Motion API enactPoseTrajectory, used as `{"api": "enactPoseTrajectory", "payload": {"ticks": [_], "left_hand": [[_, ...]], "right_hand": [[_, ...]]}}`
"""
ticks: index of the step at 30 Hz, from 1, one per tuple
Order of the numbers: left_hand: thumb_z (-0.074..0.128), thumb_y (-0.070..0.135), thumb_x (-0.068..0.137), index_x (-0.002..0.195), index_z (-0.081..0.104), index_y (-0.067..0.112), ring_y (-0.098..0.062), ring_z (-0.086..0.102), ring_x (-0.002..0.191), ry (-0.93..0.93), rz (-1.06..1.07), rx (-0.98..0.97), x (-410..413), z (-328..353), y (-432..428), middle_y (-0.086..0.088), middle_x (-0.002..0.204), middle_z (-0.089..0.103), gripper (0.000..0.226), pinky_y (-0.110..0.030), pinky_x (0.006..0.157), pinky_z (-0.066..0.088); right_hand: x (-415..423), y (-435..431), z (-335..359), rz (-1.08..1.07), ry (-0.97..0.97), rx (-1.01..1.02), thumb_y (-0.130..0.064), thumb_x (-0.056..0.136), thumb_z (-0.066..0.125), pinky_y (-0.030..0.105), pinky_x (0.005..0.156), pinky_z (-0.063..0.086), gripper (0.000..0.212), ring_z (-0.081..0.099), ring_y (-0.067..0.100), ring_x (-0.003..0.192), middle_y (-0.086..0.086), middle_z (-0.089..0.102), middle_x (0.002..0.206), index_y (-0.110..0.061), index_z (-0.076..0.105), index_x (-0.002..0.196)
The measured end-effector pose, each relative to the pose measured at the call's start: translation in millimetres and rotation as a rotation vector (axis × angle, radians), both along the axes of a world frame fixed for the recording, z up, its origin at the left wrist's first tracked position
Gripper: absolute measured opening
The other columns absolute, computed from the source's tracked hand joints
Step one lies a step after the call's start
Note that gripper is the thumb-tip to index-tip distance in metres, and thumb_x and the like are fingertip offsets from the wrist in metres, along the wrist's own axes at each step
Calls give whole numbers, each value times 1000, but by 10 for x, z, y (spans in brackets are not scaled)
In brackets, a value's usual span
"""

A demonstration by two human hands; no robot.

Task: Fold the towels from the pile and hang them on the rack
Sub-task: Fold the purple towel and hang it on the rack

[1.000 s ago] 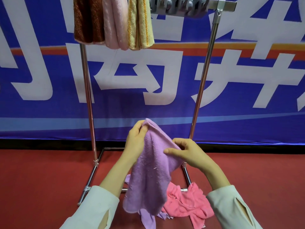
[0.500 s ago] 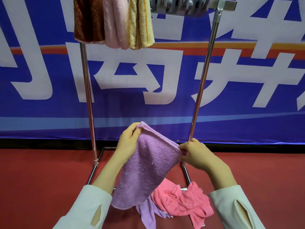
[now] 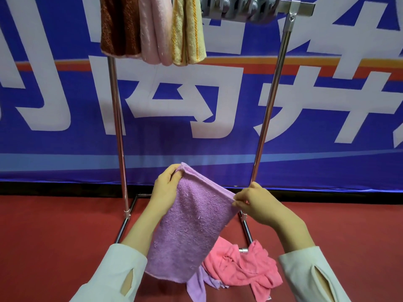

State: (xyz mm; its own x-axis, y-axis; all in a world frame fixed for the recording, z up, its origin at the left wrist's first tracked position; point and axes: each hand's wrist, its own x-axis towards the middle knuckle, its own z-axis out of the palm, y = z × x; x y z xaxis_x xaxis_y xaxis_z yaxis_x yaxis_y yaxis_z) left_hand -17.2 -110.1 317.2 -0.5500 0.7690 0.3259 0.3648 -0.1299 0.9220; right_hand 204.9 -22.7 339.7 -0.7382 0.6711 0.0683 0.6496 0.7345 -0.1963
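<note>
A purple towel [image 3: 187, 232] hangs between my hands in front of the rack, its top edge stretched slanting from upper left to lower right. My left hand [image 3: 165, 188] pinches its upper left corner. My right hand [image 3: 255, 203] pinches its right corner. Below, a pile on the red floor holds a pink towel [image 3: 242, 269] and another purple towel [image 3: 199, 286], partly hidden by the held one. On the rack's top bar [image 3: 301, 7] hang a brown towel [image 3: 120, 27], a pale pink towel [image 3: 154, 29] and a yellow towel [image 3: 188, 31], side by side.
The metal rack has two upright poles [image 3: 116, 131] and a floor frame [image 3: 246, 227] beneath my hands. Grey clips [image 3: 239, 7] sit along the bar right of the hung towels. A blue banner [image 3: 218, 127] with white characters fills the background.
My right hand slid outward to the towel's right corner and my hands drew apart, spreading the towel's top edge flat. The towel swung slightly left.
</note>
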Motion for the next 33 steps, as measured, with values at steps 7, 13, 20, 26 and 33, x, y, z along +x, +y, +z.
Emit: {"api": "enactPoseTrajectory", "payload": {"ticks": [7, 13, 20, 26, 33], "left_hand": [[48, 26, 99, 105, 64, 24, 3, 57, 89, -15, -5, -3, -36, -21, 16, 14, 96, 66, 18, -12, 73, 40], [48, 25, 99, 102, 64, 26, -3, 59, 89, -54, -19, 15, -38, -37, 24, 12, 95, 67, 15, -17, 78, 43], [48, 24, 99, 103, 64, 24, -5, 58, 89, -39, -13, 13, -14, -8, 18, 11, 93, 67, 16, -16, 76, 42], [49, 24, 99, 104, 64, 24, -4, 59, 91, -41, -46, 20, 38, -2, 30, 13, 96, 67, 16, -18, 80, 43], [50, 25, 98, 109, 65, 20, -2, 59, 90, -20, -75, 8, 88, 20, 41, 12, 97, 68, 19, -18, 80, 43]], "right_hand": [[21, -2, 29, -81, 175, -11, -37, 84, 69, 32, 80, 46, 12, 48, 12, 95, -1, 68, 90, -29, 74, 91], [-18, -87, 43, 73, 117, -151, -26, 90, 64, 27, 74, 42, 5, 55, 11, 78, -6, 65, 85, -22, 62, 87], [-47, -87, 45, -32, 131, -136, -9, 73, 75, 24, 67, 44, 20, 56, 2, 67, -15, 60, 66, -25, 67, 82], [-49, -95, 74, -88, 170, -105, -14, 65, 80, 26, 65, 45, 26, 54, 6, 66, -16, 55, 58, -30, 61, 73], [-61, -86, 36, -101, 251, -168, -9, 63, 81, 27, 66, 47, 24, 53, 3, 58, -12, 58, 56, -26, 65, 70]]}}
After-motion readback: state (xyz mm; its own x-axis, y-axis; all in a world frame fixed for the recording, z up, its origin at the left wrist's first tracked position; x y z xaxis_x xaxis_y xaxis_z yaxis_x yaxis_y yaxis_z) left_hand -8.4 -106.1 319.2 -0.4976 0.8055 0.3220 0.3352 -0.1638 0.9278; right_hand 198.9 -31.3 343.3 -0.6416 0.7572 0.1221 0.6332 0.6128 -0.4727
